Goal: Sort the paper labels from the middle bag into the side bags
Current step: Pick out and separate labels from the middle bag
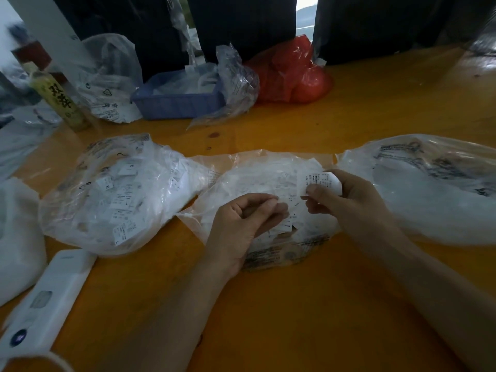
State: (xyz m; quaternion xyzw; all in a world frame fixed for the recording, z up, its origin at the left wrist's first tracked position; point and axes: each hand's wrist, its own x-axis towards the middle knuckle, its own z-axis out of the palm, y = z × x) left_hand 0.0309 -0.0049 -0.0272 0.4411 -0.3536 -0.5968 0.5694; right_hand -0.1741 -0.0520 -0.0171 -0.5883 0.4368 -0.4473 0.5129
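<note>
Nearest the lens, a white flat device (pixel 45 299) lay at the table's (pixel 295 318) front-left edge, beside my left forearm. My left hand (pixel 241 224) hovered over the near part of the middle bag (pixel 265 178), fingers curled, thumb meeting fingertips; whether it pinched a label I couldn't tell. My right hand (pixel 346 194) pinched one paper label (pixel 323 181) between thumb and fingers, held upright over the middle bag's right edge. That label was small, white, slightly curled, with rows of fine black print, too small to read. Middle bag was clear crumpled plastic, lying open on the orange table, full of loose white labels, dark print on its near side. Left bag (pixel 115 194) was clear plastic, packed with similar white printed labels, touching the middle bag. Right bag (pixel 429 189) was clear with black print on top, whitish contents blurred, just beside my right hand. Farther back stood a blue basket (pixel 177 103), a red bag (pixel 292 73) and a yellow-labelled bottle (pixel 61 103).
</note>
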